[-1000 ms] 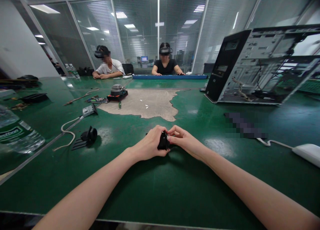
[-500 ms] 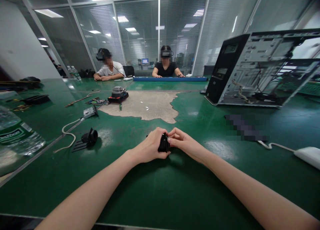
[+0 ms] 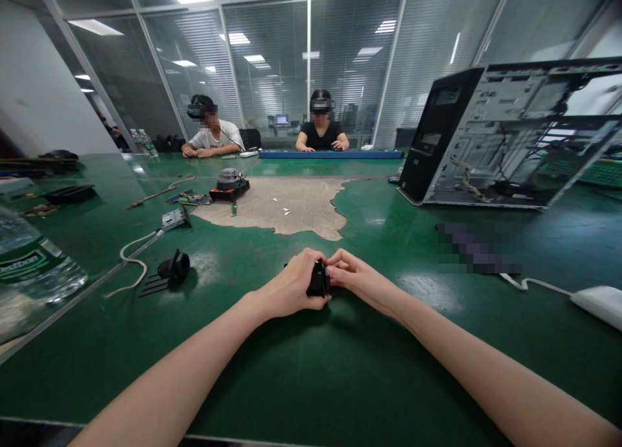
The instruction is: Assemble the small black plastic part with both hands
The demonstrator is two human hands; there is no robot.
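A small black plastic part (image 3: 317,280) is between my two hands, just over the green table. My left hand (image 3: 296,278) wraps round it from the left, its thumb below and its fingers over the top. From the other side, my right hand (image 3: 347,269) pinches the part's right edge between thumb and fingertips. Much of the part lies behind my left fingers, so its exact kind cannot be made out. Left of my hands sits a black bracket-like piece (image 3: 170,270) with a round end and thin prongs.
An open computer case (image 3: 442,136) stands at the right. Beyond my hands lies a bare patch (image 3: 301,207) with a black-and-grey cooler-like part (image 3: 229,183). A water bottle (image 3: 36,265) is at the left, a white power strip (image 3: 600,304) at the right. Two people sit across the table.
My hands and the black part stay almost in the same place. Across the table, the hand of the person in black has moved inward.
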